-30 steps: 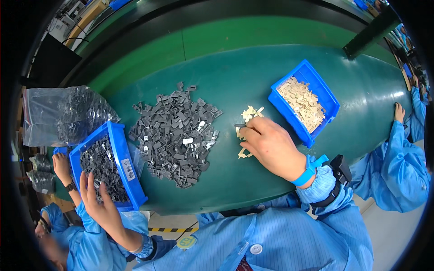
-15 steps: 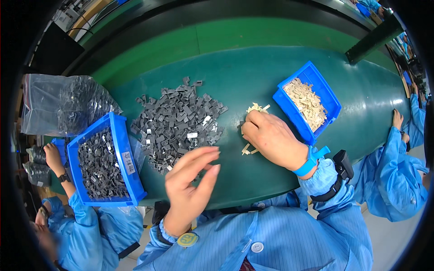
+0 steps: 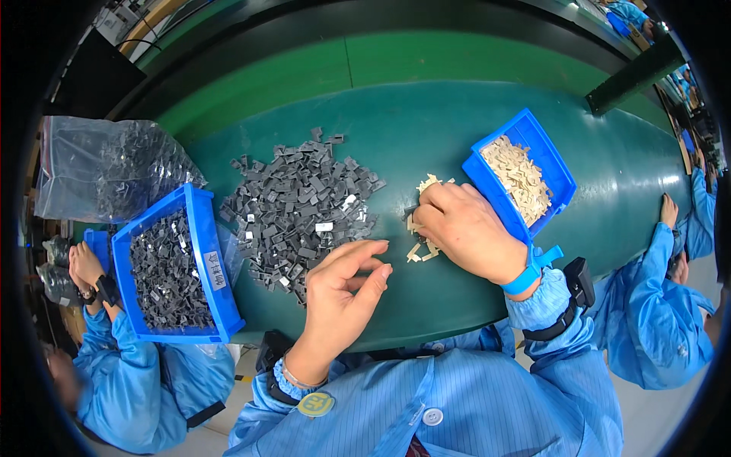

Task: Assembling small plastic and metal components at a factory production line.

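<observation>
Clearly, writing shows on the left bin point(image 3: 202, 221), whose wall facing the grey pile point(image 3: 304, 202) bears a white label point(image 3: 216, 270) with dark characters; a round yellow badge point(image 3: 315, 404) on the coat point(image 3: 487, 396) carries a pale emblem; white patches point(image 3: 324, 227) among the grey parts are too small to read. The right hand point(image 3: 464, 228) bends its fingers down over the cream bits point(image 3: 413, 254), which show beyond and below the fingertips; a dark piece point(image 3: 409, 213) peeks out just left of them, though I cannot tell whether they grip it; the left hand point(image 3: 339, 293) hovers near the pile's lower right edge, fingers curled, thumb apart, nothing visible between; the right bin point(image 3: 544, 141), beside the right hand, holds more cream pieces.
</observation>
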Tool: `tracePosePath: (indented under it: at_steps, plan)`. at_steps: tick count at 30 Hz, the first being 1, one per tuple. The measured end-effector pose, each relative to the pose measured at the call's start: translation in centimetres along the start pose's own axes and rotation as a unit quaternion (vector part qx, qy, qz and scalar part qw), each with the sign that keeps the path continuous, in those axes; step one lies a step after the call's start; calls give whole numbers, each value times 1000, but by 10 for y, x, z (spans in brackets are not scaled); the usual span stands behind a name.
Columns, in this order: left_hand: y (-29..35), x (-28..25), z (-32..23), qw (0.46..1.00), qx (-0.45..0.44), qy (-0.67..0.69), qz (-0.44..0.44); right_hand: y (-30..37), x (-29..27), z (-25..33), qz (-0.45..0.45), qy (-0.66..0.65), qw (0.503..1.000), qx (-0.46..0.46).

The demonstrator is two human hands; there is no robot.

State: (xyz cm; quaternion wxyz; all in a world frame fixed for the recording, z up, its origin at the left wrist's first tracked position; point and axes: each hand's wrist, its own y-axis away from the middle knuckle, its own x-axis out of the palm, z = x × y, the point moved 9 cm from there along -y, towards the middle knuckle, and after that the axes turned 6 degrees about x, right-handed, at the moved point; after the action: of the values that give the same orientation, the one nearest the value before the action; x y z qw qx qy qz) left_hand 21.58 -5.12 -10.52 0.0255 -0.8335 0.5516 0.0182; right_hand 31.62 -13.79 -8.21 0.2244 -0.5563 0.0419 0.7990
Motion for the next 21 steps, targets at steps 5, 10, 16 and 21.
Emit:
tracePosePath:
  at_steps: [5,10,16,21]
  plan:
    - [-4,5,1,1000,-7,-13,15,-2,3,-1,19,4,1000,-5]
    - [-7,7,7,1000,-25,-4,8,-1,-4,-2,9,-20,1000,5]
    - [-13,22,6,998,-37,49,-3,3,-19,-13,-38,-246,966,68]
    - [-22,32,17,990,-51,133,-17,7,-17,-20,-32,-339,930,137]
